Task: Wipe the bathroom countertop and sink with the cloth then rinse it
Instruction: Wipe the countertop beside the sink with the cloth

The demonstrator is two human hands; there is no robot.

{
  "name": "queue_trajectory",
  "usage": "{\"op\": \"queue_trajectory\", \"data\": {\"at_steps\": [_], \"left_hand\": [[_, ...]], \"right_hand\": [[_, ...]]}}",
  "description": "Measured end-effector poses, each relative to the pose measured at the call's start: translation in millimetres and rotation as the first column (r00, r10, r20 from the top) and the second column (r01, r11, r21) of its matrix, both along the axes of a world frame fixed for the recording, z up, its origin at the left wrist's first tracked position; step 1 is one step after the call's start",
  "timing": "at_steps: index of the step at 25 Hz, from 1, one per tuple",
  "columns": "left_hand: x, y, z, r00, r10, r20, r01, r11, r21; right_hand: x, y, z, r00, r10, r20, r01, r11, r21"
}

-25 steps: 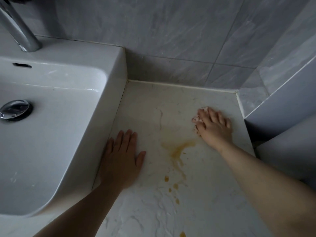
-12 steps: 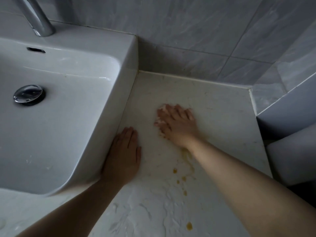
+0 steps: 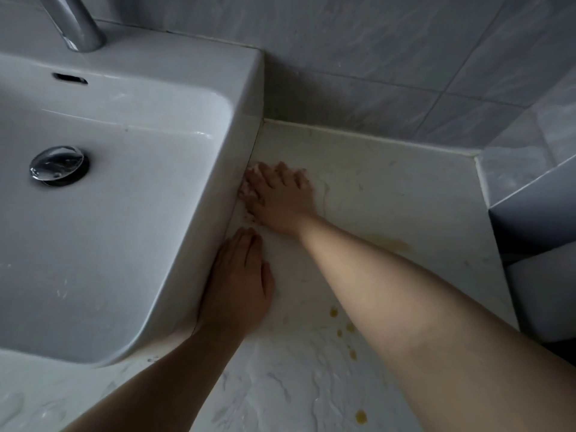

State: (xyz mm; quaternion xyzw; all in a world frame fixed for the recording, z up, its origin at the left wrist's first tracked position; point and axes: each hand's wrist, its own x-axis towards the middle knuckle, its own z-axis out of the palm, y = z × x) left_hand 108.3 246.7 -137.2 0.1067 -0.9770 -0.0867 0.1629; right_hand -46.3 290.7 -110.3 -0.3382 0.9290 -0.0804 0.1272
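Observation:
My right hand (image 3: 282, 198) presses flat on a small pale cloth (image 3: 247, 192) on the white marbled countertop (image 3: 389, 194), right against the side of the white sink (image 3: 243, 98). Only the cloth's crumpled edge shows past my fingertips. My left hand (image 3: 240, 282) lies flat on the countertop beside the sink wall, fingers together, holding nothing. A faint yellow-brown smear (image 3: 397, 244) sits right of my right forearm, and several yellow drops (image 3: 343, 328) lie nearer to me.
A chrome faucet (image 3: 74, 23) stands at the sink's back, and a chrome drain plug (image 3: 57, 163) sits in the basin. Grey wall tiles (image 3: 374, 57) close off the back. A grey ledge (image 3: 536, 213) bounds the countertop on the right.
My right hand has slid the cloth leftward from the right side across the stain to the sink's side, leaving the stain fainter. The left hand has stayed in place.

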Motion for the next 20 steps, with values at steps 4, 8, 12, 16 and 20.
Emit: {"op": "queue_trajectory", "data": {"at_steps": [4,8,12,16,20], "left_hand": [[1,-2,2,1.0,-0.008,0.026,0.009,1.0,-0.013],[0,-1,3,0.999,-0.004,0.052,0.004,1.0,0.013],[0,0,2,0.998,0.004,0.06,-0.005,1.0,0.029],[0,1,4,0.998,-0.007,0.063,0.004,0.999,0.049],[0,0,2,0.998,-0.014,0.067,0.011,0.999,0.051]], "right_hand": [[-14,64,0,0.993,-0.111,-0.035,0.113,0.991,0.071],[-23,158,-1,0.909,-0.409,-0.079,0.416,0.902,0.117],[-1,212,-1,0.726,-0.687,-0.032,0.686,0.72,0.109],[35,156,-1,0.721,-0.693,0.0,0.691,0.719,0.07],[65,100,-2,0.886,-0.462,-0.025,0.463,0.887,-0.003]]}}
